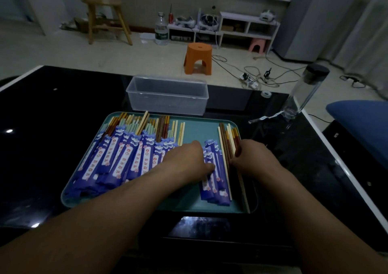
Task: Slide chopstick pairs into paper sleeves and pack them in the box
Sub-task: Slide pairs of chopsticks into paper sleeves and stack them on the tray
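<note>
Currently, the left hand [186, 158] lies on the paper sleeves [216, 181] between both hands; whether it pinches 1 cannot be told. The right hand [252, 158] grips stiff, slippery chopsticks [225, 141]. Sleeves look flimsy, so hold near the open end. The box [168, 97] stands beyond the hands.

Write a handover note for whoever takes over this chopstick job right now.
Left hand: rests on the empty-looking sleeve stack in the middle of the tray; grip unclear.
Right hand: grips loose chopsticks at the tray's right edge.
Done: many sleeved pairs piled on the tray's left.
Left: sleeve the loose chopsticks, then pack everything; the clear box behind the tray looks empty.
</note>
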`<state>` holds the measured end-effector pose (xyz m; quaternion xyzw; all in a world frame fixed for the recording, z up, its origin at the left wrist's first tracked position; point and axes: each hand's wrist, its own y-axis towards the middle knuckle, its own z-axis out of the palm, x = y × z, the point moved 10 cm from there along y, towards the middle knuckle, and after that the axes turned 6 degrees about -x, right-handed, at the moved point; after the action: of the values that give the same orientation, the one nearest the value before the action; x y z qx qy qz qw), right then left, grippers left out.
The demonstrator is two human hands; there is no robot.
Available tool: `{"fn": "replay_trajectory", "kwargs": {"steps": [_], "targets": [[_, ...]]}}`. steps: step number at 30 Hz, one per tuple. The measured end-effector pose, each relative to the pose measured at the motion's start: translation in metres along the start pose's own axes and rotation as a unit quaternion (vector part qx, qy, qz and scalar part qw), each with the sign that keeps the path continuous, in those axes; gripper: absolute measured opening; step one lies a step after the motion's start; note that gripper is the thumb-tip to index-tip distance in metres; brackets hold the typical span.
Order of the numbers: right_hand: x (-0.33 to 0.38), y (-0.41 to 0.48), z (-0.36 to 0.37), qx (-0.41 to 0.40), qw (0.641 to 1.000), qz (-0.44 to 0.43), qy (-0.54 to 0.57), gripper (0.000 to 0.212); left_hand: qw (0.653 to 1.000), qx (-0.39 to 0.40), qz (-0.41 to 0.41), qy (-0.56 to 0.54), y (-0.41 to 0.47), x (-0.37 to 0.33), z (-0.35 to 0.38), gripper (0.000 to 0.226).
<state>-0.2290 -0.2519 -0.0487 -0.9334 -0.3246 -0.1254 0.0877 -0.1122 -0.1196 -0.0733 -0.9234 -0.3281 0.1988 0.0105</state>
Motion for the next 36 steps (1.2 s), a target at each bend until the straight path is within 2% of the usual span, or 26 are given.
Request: {"fn": "replay_trajectory", "kwargs": {"steps": [8, 15, 22, 26, 36], "targets": [[0.000, 0.002, 0.004, 0.002, 1.000, 0.011, -0.006, 0.024, 1.000, 0.012, -0.022, -0.008, 0.004, -0.001, -0.003, 0.047], [0.001, 0.006, 0.003, -0.003, 0.999, 0.037, 0.025, 0.024, 0.999, -0.006, -0.017, -0.034, 0.007, 0.002, -0.007, 0.017], [0.025, 0.008, 0.019, 0.022, 1.000, 0.004, 0.018, 0.018, 0.994, -0.002, -0.031, -0.101, 0.007, 0.004, -0.016, 0.020], [0.028, 0.010, 0.023, 0.023, 1.000, 0.000, 0.014, 0.018, 0.993, 0.042, -0.040, -0.106, 0.002, 0.012, -0.007, 0.028], [0.035, 0.008, 0.018, -0.034, 0.999, -0.016, -0.033, 0.019, 0.996, 0.071, -0.021, -0.049, -0.003, 0.009, -0.006, 0.006]]}}
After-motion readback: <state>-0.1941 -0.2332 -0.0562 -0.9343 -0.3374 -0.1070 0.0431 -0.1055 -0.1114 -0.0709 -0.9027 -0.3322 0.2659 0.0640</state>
